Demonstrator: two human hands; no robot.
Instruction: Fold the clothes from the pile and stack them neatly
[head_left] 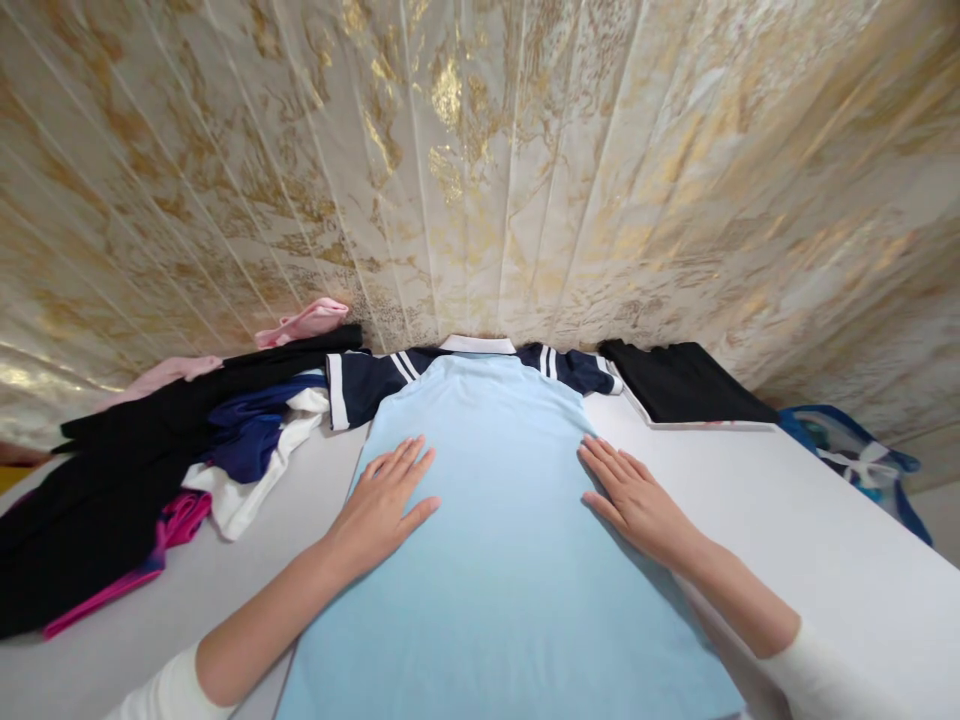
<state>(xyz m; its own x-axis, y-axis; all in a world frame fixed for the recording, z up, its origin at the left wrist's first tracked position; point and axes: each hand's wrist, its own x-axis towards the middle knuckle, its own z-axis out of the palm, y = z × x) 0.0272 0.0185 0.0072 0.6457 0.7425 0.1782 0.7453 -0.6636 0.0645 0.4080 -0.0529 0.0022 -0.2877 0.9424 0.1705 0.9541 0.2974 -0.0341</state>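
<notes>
I see a light blue polo shirt (495, 540) spread flat, back side up, under both my hands. Its white collar sits beyond my fingertips, near the wall. Navy short sleeves with white stripes stretch outward past each hand. My left hand (386, 505) presses its left edge, my right hand (634, 500) its right edge, palms down, fingers extended.

A light blue shirt (495, 520) with navy sleeves and a white collar lies spread flat, back up, on a white table (810, 520). The left hand (382, 500) rests palm down, fingers spread, on the shirt's left side; the right hand (634, 500) lies flat on its right side. A heap of clothes (150, 450) sits at the left, touching the left sleeve. A folded black garment (686, 385) lies beyond the right sleeve, and a blue bag (855, 450) stands past the table's right edge.
</notes>
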